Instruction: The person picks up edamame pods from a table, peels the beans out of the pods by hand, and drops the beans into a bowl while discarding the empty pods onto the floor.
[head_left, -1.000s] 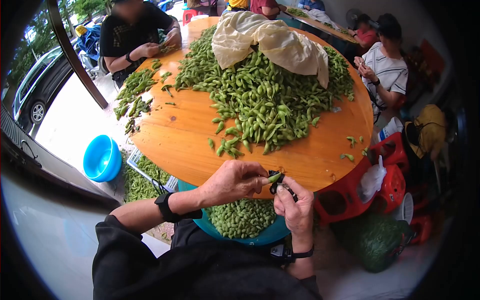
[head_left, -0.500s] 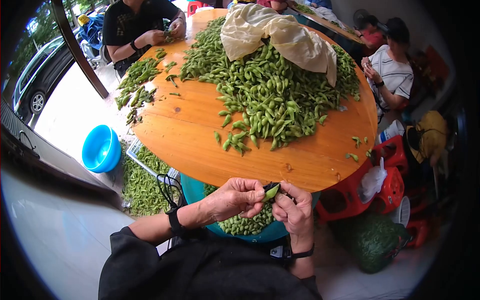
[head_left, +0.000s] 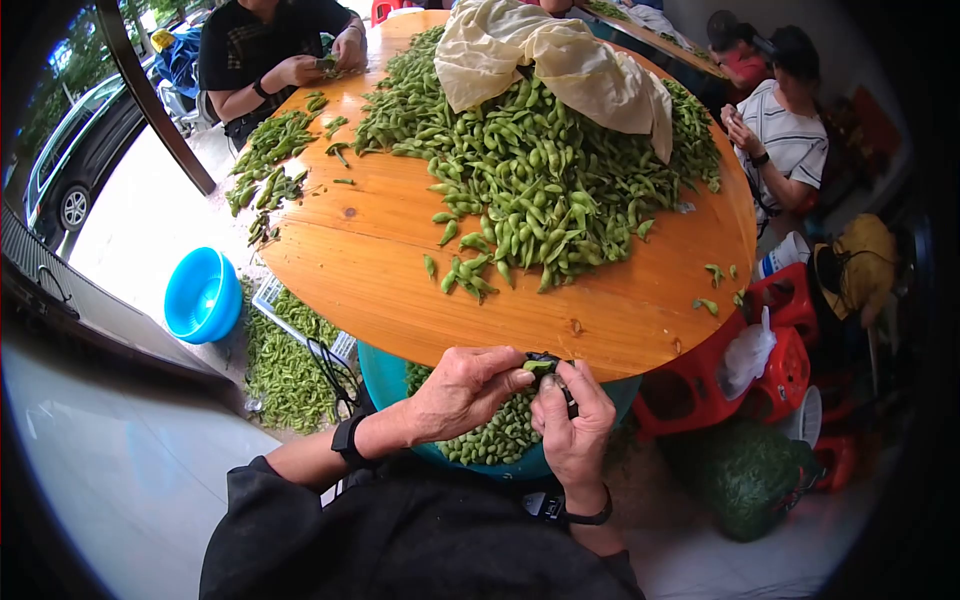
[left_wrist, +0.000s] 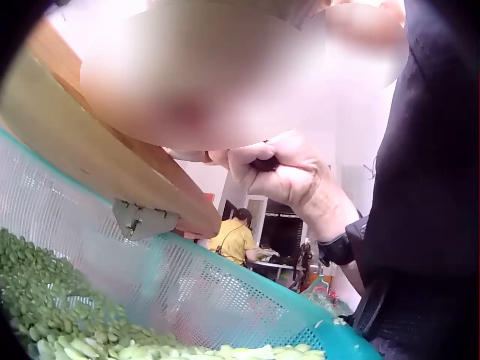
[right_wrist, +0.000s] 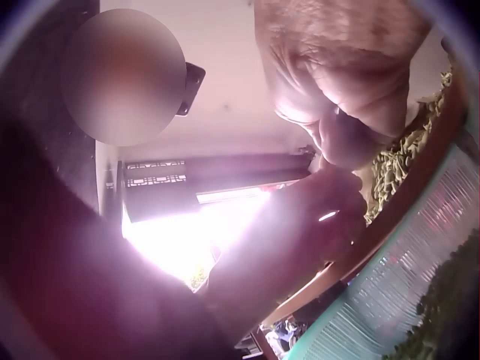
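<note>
Over the table's near edge, my left hand (head_left: 465,392) pinches a green soybean pod (head_left: 538,367) between thumb and fingers. My right hand (head_left: 577,420) meets it there, its fingers curled round a small black tool (head_left: 570,402) whose kind I cannot tell. The tool's dark upper part lies against the pod. Below both hands, a teal mesh basket (head_left: 382,388) holds shelled green beans (head_left: 500,430). A large heap of pods (head_left: 540,200) covers much of the wooden table (head_left: 370,260), partly under a cream cloth (head_left: 570,75).
A blue basin (head_left: 203,295) stands on the floor at left, beside a white crate (head_left: 270,295) and more pods (head_left: 290,375). Red stools (head_left: 780,375) and a green net bag (head_left: 745,490) are at right. Two people sit across the table, handling things.
Both hands have drawn slightly nearer my body since a second ago and still meet at the pod. The pod has turned between the fingers. The head view has shifted a little.
</note>
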